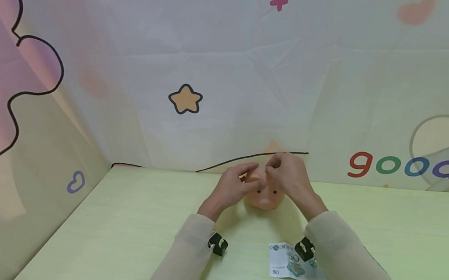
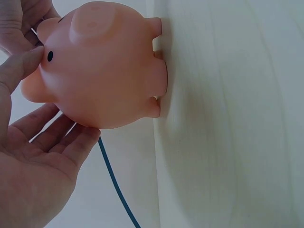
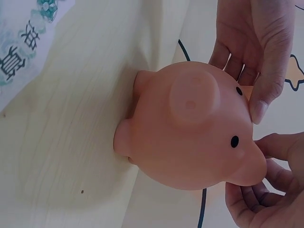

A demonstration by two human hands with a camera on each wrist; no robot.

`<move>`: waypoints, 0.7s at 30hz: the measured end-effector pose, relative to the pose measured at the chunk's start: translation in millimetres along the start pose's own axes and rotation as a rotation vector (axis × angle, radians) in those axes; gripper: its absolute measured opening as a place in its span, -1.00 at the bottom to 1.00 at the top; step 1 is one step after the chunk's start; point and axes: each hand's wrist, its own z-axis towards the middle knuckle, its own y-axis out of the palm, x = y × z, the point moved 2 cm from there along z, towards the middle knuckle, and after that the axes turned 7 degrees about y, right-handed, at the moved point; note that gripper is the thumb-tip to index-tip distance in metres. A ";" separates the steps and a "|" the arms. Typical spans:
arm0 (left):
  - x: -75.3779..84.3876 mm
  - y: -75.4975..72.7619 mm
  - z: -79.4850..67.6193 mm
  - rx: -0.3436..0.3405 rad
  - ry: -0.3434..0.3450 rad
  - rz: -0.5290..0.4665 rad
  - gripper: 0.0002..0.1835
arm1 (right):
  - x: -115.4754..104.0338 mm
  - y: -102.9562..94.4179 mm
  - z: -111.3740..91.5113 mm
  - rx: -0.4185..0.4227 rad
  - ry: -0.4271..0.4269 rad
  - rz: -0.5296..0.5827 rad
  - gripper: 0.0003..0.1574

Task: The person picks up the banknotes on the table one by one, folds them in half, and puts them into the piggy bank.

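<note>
One thumb and several fingers of the left hand [image 1: 231,186] grip a pink pig figure [image 1: 266,198], which stands upright between the hands. The right hand [image 1: 289,176] curls its fingers at the pig's ear [image 3: 248,168]; whether they pinch anything, I cannot tell. Nearer than the hands, a banknote [image 1: 281,264] lies partly hidden by the right sleeve [image 1: 360,271]. Beyond them hangs a printed backdrop [image 1: 230,89].

Multicoloured “good” [image 1: 406,167] on the backdrop [image 1: 235,90], “50” and Chinese characters on the banknote [image 1: 295,266].
</note>
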 end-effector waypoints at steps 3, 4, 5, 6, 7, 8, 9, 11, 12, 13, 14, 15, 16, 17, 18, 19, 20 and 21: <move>-0.2 -0.4 -0.2 0.006 -0.002 -0.003 -0.37 | -0.3 0.4 0.7 -0.010 0.014 0.010 -0.88; -0.3 -0.5 -0.2 0.007 -0.002 -0.002 -0.37 | -0.5 0.5 0.7 -0.012 0.014 0.010 -0.88; -0.6 -0.5 -0.2 0.007 -0.003 0.000 -0.37 | -0.6 0.6 0.6 -0.014 0.012 0.012 -0.87; -0.7 -0.5 -0.3 0.007 -0.003 -0.001 -0.37 | -0.6 0.5 0.5 -0.015 0.009 0.012 -0.87; -0.9 -0.3 -0.2 0.006 -0.002 -0.001 -0.37 | -0.4 0.4 0.4 -0.016 0.005 0.012 -0.87; -1.0 -0.2 -0.2 0.004 -0.001 0.000 -0.37 | -0.1 0.3 0.3 -0.016 0.000 0.009 -0.87; -1.0 -0.1 -0.3 0.003 -0.001 0.001 -0.37 | 0.1 0.2 0.2 -0.017 -0.003 0.008 -0.87; -0.7 0.0 -0.5 0.001 0.000 0.001 -0.37 | 0.7 -0.1 -0.2 -0.021 -0.007 0.009 -0.87; -0.5 0.1 -0.6 0.000 0.000 0.001 -0.37 | 1.0 -0.3 -0.4 -0.022 -0.008 0.008 -0.87; -0.6 0.2 -0.5 0.000 0.000 0.001 -0.37 | 1.2 -0.4 -0.5 -0.023 -0.010 0.007 -0.87; -0.7 0.3 -0.4 0.000 0.001 0.002 -0.37 | 1.4 -0.5 -0.7 -0.023 -0.013 0.005 -0.87; -0.8 0.5 -0.3 0.000 0.001 0.002 -0.37 | 1.6 -0.6 -0.7 -0.024 -0.017 0.003 -0.86; -1.1 0.6 0.0 0.001 0.002 0.001 -0.37 | 1.9 -0.9 -0.8 -0.025 -0.021 0.003 -0.86; -1.3 0.7 0.3 0.002 0.001 0.002 -0.37 | 2.1 -1.1 -0.8 -0.026 -0.025 0.003 -0.85; -1.1 0.8 0.4 0.002 0.001 0.002 -0.38 | 2.2 -1.2 -0.9 -0.025 -0.032 0.002 -0.85; -1.1 0.8 0.4 0.003 0.001 0.002 -0.38 | 2.5 -1.4 -1.1 -0.025 -0.037 0.002 -0.84; -1.0 0.9 0.5 0.003 0.000 0.001 -0.38 | 2.6 -1.5 -1.4 -0.027 -0.041 0.004 -0.84; -0.8 0.9 0.4 0.003 -0.002 0.001 -0.38 | 2.6 -1.5 -1.7 -0.028 -0.045 0.004 -0.83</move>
